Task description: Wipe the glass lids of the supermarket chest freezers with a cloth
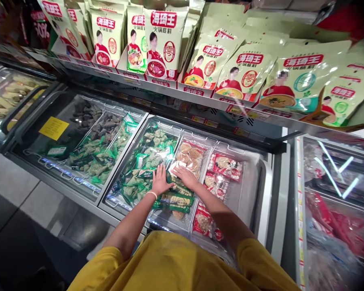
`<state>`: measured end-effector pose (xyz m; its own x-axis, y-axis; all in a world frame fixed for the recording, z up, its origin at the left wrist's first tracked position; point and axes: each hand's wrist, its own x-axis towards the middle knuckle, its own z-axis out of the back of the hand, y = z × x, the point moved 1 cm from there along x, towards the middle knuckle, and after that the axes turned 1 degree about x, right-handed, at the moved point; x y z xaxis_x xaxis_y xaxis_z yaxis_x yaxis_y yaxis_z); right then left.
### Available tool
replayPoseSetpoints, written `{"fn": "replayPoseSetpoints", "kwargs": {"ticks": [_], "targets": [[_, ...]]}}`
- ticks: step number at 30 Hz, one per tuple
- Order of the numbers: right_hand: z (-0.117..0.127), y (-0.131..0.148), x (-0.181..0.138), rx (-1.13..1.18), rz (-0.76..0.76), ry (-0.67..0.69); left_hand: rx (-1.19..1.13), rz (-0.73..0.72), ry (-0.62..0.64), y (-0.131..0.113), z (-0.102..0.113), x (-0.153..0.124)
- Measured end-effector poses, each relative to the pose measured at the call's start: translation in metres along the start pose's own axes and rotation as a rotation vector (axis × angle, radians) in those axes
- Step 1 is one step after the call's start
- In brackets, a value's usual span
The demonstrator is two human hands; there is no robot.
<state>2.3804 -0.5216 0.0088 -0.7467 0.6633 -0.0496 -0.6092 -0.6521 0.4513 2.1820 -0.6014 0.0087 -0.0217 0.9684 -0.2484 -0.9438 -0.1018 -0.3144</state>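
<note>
My left hand lies flat with spread fingers on the glass top of a chest freezer, above green bags of wrapped dumplings. A pale band circles that wrist. Close to its right, my right hand presses a crumpled white cloth against the glass, its fingers partly covering it. Beneath the right hand show packs of round, flat brown food. Long green packs lie just below both hands. Red-and-white packs fill the section to the right.
A shelf edge with pale green hotpot seasoning pouches overhangs the freezer's far side. The left lid carries a yellow note. Another freezer stands at the right. Grey floor tiles show at the lower left.
</note>
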Motion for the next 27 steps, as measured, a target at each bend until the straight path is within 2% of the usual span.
{"fn": "replayPoseSetpoints", "kwargs": {"ticks": [1,2,5,6,8,11,12,13,17,19,22,23,27], "targets": [[0.003,-0.005,0.0,0.003,0.007,0.004,0.003,0.002,0.003,-0.001,0.0,0.001],[0.007,-0.01,0.001,-0.001,-0.051,-0.024,0.006,0.0,0.006,-0.001,0.001,0.002],[0.017,-0.024,0.006,-0.025,-0.384,-0.189,0.012,-0.018,0.018,-0.003,0.0,0.008],[0.019,-0.025,0.008,-0.026,-0.444,-0.217,0.012,-0.02,0.014,-0.004,0.0,0.011],[0.019,-0.023,0.013,-0.012,-0.389,-0.184,0.014,-0.016,0.004,-0.006,-0.001,0.017],[0.022,-0.023,0.016,0.023,-0.122,-0.053,0.021,-0.011,0.005,-0.011,0.001,0.024],[0.025,-0.026,0.017,0.026,-0.099,-0.043,0.024,-0.017,0.009,-0.012,0.002,0.026],[0.028,-0.029,0.018,0.023,-0.136,-0.064,0.029,-0.025,0.013,-0.014,0.003,0.027],[0.035,-0.036,0.028,-0.006,-0.513,-0.277,0.04,-0.062,0.027,-0.024,0.011,0.039],[0.033,-0.033,0.034,-0.011,-0.493,-0.266,0.038,-0.074,0.041,-0.03,0.013,0.046],[0.033,-0.036,0.041,-0.009,-0.261,-0.141,0.035,-0.063,0.066,-0.038,0.012,0.055],[0.035,-0.04,0.043,-0.014,-0.241,-0.129,0.034,-0.054,0.073,-0.039,0.011,0.057],[0.046,-0.055,0.056,-0.05,-0.467,-0.259,0.048,-0.045,0.114,-0.04,0.008,0.06]]}}
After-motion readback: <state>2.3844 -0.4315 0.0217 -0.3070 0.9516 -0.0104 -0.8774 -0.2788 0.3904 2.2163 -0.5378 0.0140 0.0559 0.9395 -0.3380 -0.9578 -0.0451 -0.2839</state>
